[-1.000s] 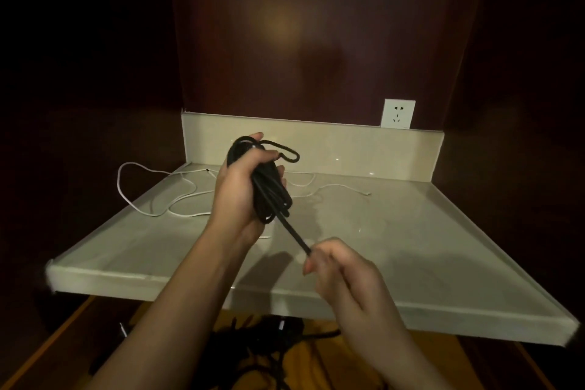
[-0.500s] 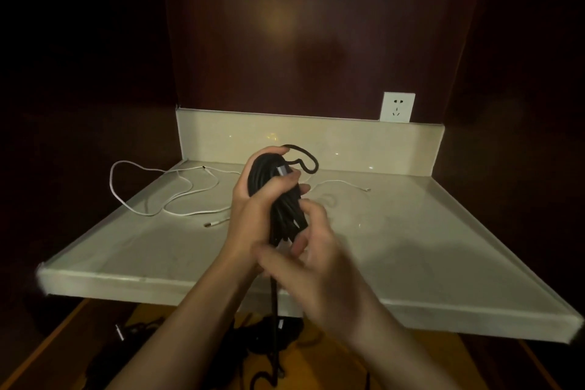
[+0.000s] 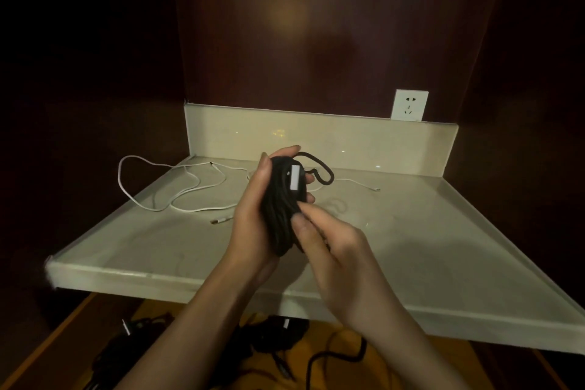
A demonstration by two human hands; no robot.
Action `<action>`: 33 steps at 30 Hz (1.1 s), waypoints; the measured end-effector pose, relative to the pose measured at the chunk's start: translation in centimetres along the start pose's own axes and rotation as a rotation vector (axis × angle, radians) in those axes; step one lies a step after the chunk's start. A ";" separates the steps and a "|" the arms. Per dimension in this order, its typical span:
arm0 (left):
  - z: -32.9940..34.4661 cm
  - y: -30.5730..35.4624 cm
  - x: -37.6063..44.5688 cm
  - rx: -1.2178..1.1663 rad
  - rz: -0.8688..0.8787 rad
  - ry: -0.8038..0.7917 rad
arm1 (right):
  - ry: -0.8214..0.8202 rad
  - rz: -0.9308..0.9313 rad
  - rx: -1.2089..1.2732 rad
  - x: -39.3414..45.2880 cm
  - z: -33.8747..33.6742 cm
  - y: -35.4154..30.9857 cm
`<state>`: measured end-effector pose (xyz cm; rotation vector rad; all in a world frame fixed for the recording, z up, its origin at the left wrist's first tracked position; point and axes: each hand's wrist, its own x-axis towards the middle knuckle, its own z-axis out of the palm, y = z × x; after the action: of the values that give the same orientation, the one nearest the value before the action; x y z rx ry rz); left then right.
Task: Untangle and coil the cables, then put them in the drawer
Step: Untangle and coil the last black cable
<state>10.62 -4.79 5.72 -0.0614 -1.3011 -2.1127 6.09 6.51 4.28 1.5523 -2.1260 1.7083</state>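
The left hand (image 3: 253, 218) is wrapped around a bundle of black cable (image 3: 281, 209) and holds it up in the air, above the middle of the pale desk (image 3: 443, 247). The fingers curl around the far side of the bundle and the thumb side faces us. The right hand (image 3: 335, 250) comes in from the near right with bent fingers, and its fingertips (image 3: 299, 220) press on the lower part of the bundle. It looks like it is pinching a strand there, but I cannot tell for sure.

The black cable looks soft and bendy, and probably light. A small loop (image 3: 323, 171) pokes out at the top right, so the coil is a bit springy and may pop open if the squeeze lets go. A silver plug end (image 3: 295, 177) lies on the front of the bundle. The best place to hold is around the middle of the bundle, where all the loops cross, with the loose end tucked under.

A thin white cable (image 3: 177, 187) lies loose on the far left of the desk, not coiled yet. It looks floppy and would slide easily on the shiny top. It may be easiest to start from its plug end (image 3: 221, 219).

Below the near edge of the desk is the open drawer (image 3: 57, 345), with more dark cables (image 3: 253, 345) in it.
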 end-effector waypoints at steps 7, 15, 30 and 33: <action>-1.0 -0.1 -0.3 0.187 0.025 -0.216 | -0.061 -0.040 0.124 0.1 -1.9 0.0; -1.6 1.6 -0.2 0.255 -0.032 -0.328 | -0.164 0.012 0.347 -0.3 -3.3 -1.1; -1.0 2.7 -0.7 0.712 0.096 -0.189 | -0.054 -0.143 -0.318 0.7 -4.4 -2.8; -0.9 2.7 -0.8 0.763 0.120 -0.177 | 0.099 -0.130 -0.149 1.5 -4.8 -3.8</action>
<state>12.96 -5.96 7.04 0.0008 -2.0673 -1.4197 5.30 9.33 9.80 1.4965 -2.0071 1.5159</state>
